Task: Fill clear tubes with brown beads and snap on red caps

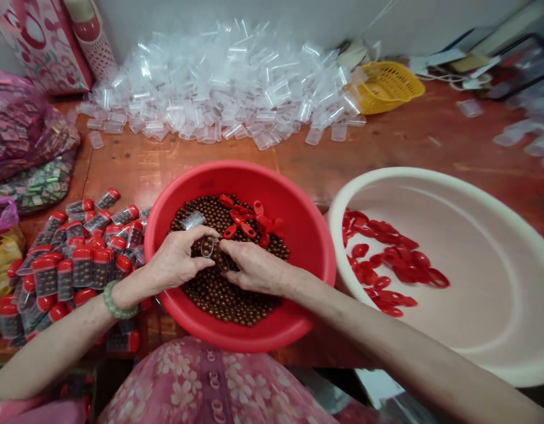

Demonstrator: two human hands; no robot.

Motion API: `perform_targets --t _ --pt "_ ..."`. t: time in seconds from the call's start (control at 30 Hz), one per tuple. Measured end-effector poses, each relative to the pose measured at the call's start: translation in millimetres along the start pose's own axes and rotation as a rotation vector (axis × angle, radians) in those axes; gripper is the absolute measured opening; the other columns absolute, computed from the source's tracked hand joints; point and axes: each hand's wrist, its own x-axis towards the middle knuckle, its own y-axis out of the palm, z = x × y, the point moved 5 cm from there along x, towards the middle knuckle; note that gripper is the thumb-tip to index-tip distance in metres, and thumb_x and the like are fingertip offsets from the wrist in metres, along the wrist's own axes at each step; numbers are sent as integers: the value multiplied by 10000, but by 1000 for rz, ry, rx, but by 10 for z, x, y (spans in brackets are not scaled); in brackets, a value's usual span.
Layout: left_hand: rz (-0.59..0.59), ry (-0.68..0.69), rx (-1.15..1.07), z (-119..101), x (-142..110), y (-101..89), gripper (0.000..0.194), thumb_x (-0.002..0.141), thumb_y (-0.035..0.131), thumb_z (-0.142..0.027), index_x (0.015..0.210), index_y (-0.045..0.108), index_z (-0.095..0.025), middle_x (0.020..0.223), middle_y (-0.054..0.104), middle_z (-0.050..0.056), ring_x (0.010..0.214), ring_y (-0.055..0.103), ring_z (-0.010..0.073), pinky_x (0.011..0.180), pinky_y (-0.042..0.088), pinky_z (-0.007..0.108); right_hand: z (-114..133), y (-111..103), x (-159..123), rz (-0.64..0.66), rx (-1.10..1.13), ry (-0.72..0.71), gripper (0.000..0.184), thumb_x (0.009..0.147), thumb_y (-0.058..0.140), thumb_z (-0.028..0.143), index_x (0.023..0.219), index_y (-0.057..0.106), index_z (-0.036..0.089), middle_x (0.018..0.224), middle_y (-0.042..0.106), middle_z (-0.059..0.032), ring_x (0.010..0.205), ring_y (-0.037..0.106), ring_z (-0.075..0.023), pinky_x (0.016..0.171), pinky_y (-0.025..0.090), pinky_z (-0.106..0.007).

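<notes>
Reddish-brown tabletop [431,138], pale wall behind; work area centred on a red basin [301,227], both hands inside its rim. Left hand [177,256], green bracelet at the wrist, has closed thumb and fingertips on the sides of a small clear container [206,247]. Its rounded opening is turned toward the viewer; side pinch probably chosen to keep that opening unobstructed. Right hand [254,266] meets it fingertip to fingertip, thumb and fingers curled inward; dark contents lie between them, but whether these fingers grip anything cannot be told.

Directly beneath the grip: loose brown beads [241,309]. Holding low over them likely means strays drop back into the basin — its raised wall contains them. Just beyond the grip, on the beads, lie red caps [242,219] and a second clear container [193,220], presumably kept there for short reach.

Left of the grip, outside the basin: bead-filled containers with red tops [84,265], heaped loosely. Right of it: a cream basin [400,172] with further red pieces [404,256] gathered toward the near side. Beyond the grip, against the wall — a wide heap of clear containers [228,94], with a yellow basket [389,85] at its right end.
</notes>
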Motion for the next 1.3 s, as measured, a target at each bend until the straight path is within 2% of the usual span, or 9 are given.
perform_targets --t 0.13,0.27,0.5,0.7,0.9,1.0,1.1,1.2,1.3 --pt "-52 71 -102 -52 -58 -69 569 738 667 -102 1274 488 -168 1124 678 75 1065 644 199 956 486 348 49 86 162 30 52 -117 393 695 546 55 1080 557 137 1092 671 -130 998 651 -262 871 498 -350" --pt "-89 102 -98 -44 -63 -104 537 740 661 -89 1249 511 -173 1133 684 83 1062 659 202 946 510 353 65 163 269 16 73 -191 416 675 558 51 1079 598 139 1123 675 -130 1032 647 -267 909 495 -356" --pt "-187 115 -51 -101 -92 -226 498 771 646 -111 1253 526 -148 1221 666 115 1141 638 208 1014 497 363 127 224 308 8 -89 -134 349 703 589 101 1051 590 128 1045 683 -133 949 651 -249 836 502 -346" --pt "-242 48 57 -94 -98 -249 513 773 662 -171 1273 557 -129 1223 675 118 1095 658 230 1025 488 405 189 265 294 106 -152 -129 339 700 602 111 1038 600 138 952 698 -92 856 658 -214 747 486 -295" --pt "-245 7 -19 -109 -64 -256 538 756 693 -194 1278 576 -141 1211 683 98 1084 649 230 1030 473 411 298 326 283 159 -207 -140 407 727 595 111 1131 551 119 1047 675 -133 915 662 -234 771 494 -327" --pt "-257 36 -151 -135 -60 -293 511 780 683 -197 1278 575 -156 1188 685 80 1081 641 206 1033 468 384 353 248 206 163 -230 -122 432 748 607 108 1172 521 120 1061 661 -136 926 655 -230 786 494 -337" --pt "-260 35 -335 -151 -75 -340 496 789 690 -200 1271 579 -168 1141 694 65 1044 648 180 994 490 341 340 24 120 137 -259 -113 357 797 589 122 1149 533 144 1070 648 -113 951 634 -212 808 485 -326" --pt "-233 9 -426 -170 -89 -372 480 773 706 -180 1241 600 -174 1109 702 58 1005 657 167 956 509 318 172 -233 114 86 -417 -12 232 844 482 68 1036 585 146 1034 631 -111 910 619 -196 782 468 -306" --pt "-233 41 -461 -205 -85 -399 490 759 717 -178 1235 603 -181 1111 698 50 1014 656 168 954 511 320 -48 -326 191 79 -642 53 254 821 451 24 982 607 142 1016 621 -125 883 611 -213 749 450 -316"
